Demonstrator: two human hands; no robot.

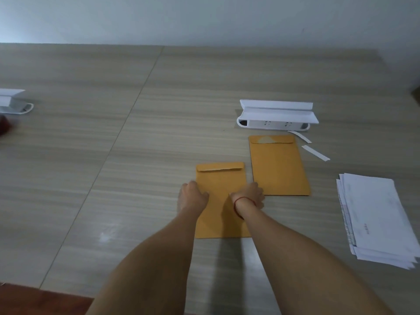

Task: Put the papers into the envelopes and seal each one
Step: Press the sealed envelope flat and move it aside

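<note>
Fingers (192,184) of left hand (193,196) are bent down over the left edge of the near envelope (219,178); knuckles face the camera, so I cannot tell whether they pinch the edge or only press on it; near envelope lies flat on the counter (113,155), flap end away from the person; flap is folded down, but a pale line shows under its lip, so my read is not fully stuck yet; right hand (248,194), red thread (241,200) at the wrist, mirrors the left on the envelope's right edge; fingers curled down, grip also not readable from here; far envelope (278,164) lies just beside to the right and further back, not touching the near one; its flap is down and looks flush, with a paler patch in the middle; likely sealed; white socket box (276,115) sits behind it, lid up; two white strips (314,152) lie loose right of the far envelope; probably peeled adhesive liners, which would fit both flaps being prepped; paper stack (377,219) is well apart at the right, still several sheets thick.

Status estimate: one envelope done, one at the press-down stage; contents of either not visible; no spare envelopes in view for the remaining sheets.
</note>
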